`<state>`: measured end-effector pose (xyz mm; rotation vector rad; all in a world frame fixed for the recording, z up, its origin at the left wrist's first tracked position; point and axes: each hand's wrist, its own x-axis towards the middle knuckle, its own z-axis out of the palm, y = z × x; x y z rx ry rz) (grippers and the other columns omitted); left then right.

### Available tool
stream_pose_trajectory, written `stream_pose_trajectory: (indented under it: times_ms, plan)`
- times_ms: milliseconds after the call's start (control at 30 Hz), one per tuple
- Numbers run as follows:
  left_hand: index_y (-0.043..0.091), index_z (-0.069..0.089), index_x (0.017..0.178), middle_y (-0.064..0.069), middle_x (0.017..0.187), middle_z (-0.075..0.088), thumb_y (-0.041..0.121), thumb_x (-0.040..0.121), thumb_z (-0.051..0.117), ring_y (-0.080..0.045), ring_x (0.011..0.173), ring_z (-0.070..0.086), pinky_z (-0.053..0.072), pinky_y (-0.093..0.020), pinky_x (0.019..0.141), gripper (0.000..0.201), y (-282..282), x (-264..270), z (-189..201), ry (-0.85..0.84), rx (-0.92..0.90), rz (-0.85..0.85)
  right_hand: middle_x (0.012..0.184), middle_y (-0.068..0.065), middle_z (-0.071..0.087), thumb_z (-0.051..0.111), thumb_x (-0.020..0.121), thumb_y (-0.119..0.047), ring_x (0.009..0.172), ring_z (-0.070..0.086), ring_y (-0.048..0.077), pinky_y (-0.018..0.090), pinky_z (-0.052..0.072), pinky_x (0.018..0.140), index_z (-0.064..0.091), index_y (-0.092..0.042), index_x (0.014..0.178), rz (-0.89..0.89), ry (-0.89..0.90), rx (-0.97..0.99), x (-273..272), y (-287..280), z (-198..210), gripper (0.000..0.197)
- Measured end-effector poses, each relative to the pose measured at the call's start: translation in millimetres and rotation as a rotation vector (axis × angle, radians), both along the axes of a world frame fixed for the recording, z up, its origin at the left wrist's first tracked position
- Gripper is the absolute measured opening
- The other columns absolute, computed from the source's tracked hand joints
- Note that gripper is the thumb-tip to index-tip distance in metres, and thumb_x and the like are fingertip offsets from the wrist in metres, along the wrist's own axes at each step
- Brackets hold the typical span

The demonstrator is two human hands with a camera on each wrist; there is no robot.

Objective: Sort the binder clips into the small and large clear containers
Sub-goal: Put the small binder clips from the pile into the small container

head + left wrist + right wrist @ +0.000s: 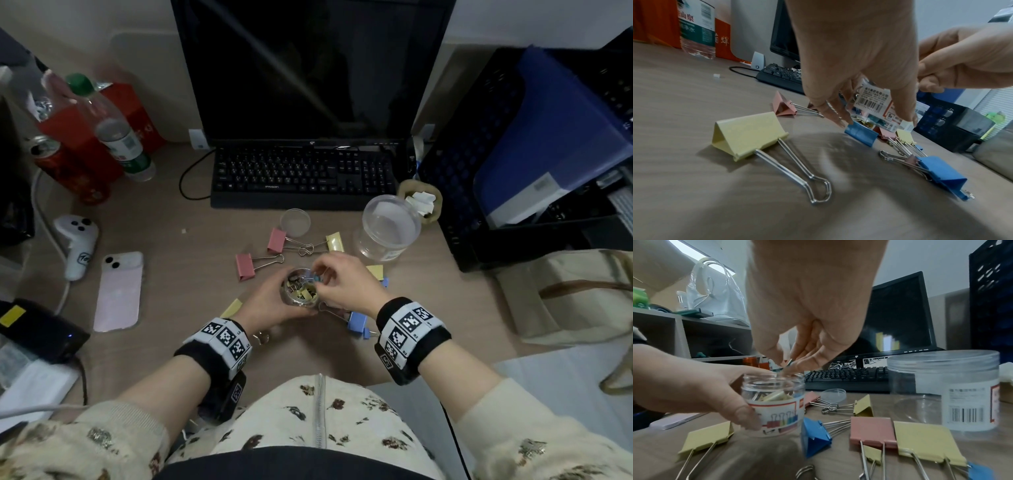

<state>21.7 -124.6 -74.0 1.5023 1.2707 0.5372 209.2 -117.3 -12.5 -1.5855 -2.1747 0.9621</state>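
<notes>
— What is lying nearest on the bench [164, 222]?

— Two blue large binder clips [357, 321] and a yellow one [232, 307], their wire handles lying flat.

— And the hands?

— The left hand [270, 306] is wrapping its fingers [748, 417] round the small clear container [777, 404], standing upright with small clips inside. The right hand [346, 277] is pinching a small teal binder clip [788, 363] over its open mouth.

— Farther back?

— Two pink clips [245, 266] and another yellow clip [335, 241] are lying with handles meeting, beside one loose lid [295, 222]. The large clear container [388, 228] is standing upright to the right, one keyboard [303, 174] behind.
</notes>
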Motion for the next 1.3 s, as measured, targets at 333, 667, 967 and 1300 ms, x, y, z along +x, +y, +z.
stream_pose_trajectory:
  times_ms: [333, 667, 967, 1300]
  plan:
    - [0.021, 0.048, 0.131, 0.015, 0.117, 0.056, 0.018, 0.063, 0.092, 0.002, 0.104, 0.055, 0.037, 0.002, 0.09, 0.081, 1, -2, 0, 0.057, -0.048, -0.033, 0.103, -0.002, 0.062, 0.053, 0.091, -0.024, 0.089, 0.059, 0.014, 0.036, 0.053, 0.078, 0.063, -0.02, 0.105, -0.252, -0.22, -0.049, 39, -8, -22, 0.018]
    - [0.026, 0.048, 0.132, 0.017, 0.119, 0.054, 0.02, 0.062, 0.092, -0.002, 0.111, 0.053, 0.04, -0.016, 0.099, 0.082, -1, -10, 2, 0.091, -0.035, 0.0, 0.118, -0.002, 0.055, 0.063, 0.087, -0.035, 0.101, 0.058, 0.02, 0.035, 0.051, 0.076, 0.047, -0.024, 0.127, -0.312, -0.384, -0.18, 50, -19, -53, 0.044]
    - [0.038, 0.046, 0.121, 0.028, 0.113, 0.054, 0.025, 0.059, 0.093, 0.025, 0.1, 0.05, 0.04, -0.005, 0.092, 0.078, 0, -19, -4, 0.09, -0.03, 0.041, 0.113, 0.0, 0.055, 0.062, 0.09, -0.035, 0.098, 0.058, 0.022, 0.036, 0.05, 0.075, 0.051, -0.018, 0.116, -0.269, -0.451, -0.181, 39, -13, -59, 0.032]
    - [0.023, 0.048, 0.137, 0.012, 0.127, 0.058, 0.033, 0.056, 0.094, -0.004, 0.114, 0.056, 0.045, -0.028, 0.104, 0.094, 3, -22, -9, 0.114, -0.041, 0.072, 0.115, 0.001, 0.053, 0.055, 0.094, -0.031, 0.092, 0.059, 0.023, 0.032, 0.045, 0.067, 0.055, -0.016, 0.11, -0.229, -0.516, -0.178, 38, -9, -63, 0.022]
